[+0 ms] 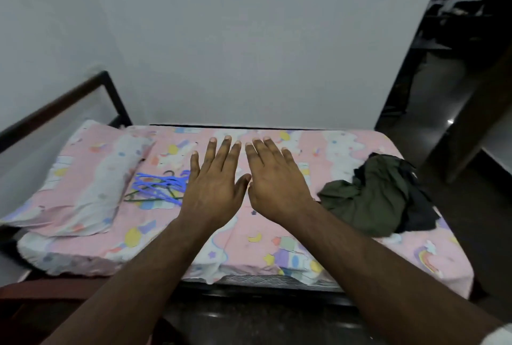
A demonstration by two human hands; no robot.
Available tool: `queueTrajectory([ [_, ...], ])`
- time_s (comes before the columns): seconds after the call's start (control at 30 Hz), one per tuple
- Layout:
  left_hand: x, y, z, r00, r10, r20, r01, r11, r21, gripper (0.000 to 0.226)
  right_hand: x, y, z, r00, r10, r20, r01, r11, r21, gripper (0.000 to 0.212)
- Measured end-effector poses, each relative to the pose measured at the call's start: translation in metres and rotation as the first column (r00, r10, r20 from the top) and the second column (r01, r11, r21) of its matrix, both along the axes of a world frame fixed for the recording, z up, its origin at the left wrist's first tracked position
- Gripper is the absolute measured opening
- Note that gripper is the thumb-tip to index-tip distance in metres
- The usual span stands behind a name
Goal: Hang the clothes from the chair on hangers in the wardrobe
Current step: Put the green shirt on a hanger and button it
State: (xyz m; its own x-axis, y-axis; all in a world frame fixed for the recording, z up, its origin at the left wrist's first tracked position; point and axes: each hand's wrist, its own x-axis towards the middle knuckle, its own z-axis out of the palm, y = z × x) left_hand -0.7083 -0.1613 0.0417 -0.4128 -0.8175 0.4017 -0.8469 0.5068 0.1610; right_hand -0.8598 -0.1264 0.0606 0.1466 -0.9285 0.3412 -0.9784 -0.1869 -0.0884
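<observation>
Head view, only view. Both arms stretched forward over the bed (pixel 166 236), bare forearms coming in from the bottom corners and converging toward the middle.

Left hand (pixel 214 178): palm down, back of hand to camera, fingers straight and slightly spread, thumb angled out to the right. Holding nothing. Right hand (pixel 277 178): same pose, palm down, fingers straight and close together, pointing toward the wall (pixel 249 39). Holding nothing. The two thumbs nearly meet in the middle; can't tell if they touch. Can't tell whether the palms are resting on the sheet or held above it.

Clothes (pixel 376 197): crumpled pile on the right side of the bed, olive green piece on top and to the left, dark black piece under it and to the right. Pile sits just right of the right wrist, apart from the hand.

Hangers (pixel 159 185): loose bunch of blue plastic ones lying flat on the sheet, at least one dark green one tangled under them. Just left of the left hand, not touched.

Pillow (pixel 83 178): left end of the bed, same pink cartoon print as the sheet, next to the hangers.

Dark bed frame rail (pixel 69 100) rises at the left end. Dark doorway (pixel 443 67) to the right, blurred shapes inside, not readable.
</observation>
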Motion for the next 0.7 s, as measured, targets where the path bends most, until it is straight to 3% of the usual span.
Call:
queueTrajectory([
  [0.37,-0.082,-0.126,-0.095,0.971,-0.218,0.096,0.190,0.953,0.238,0.067,-0.070,-0.095,-0.085,0.936,-0.347,0.067,0.300,0.881,0.367,0.075],
  [0.7,-0.220,-0.176,-0.150,0.918,-0.374,0.130,0.295,0.866,0.404,0.064,-0.218,-0.112,-0.160,0.719,-0.672,0.178,0.464,0.655,0.597,0.077],
])
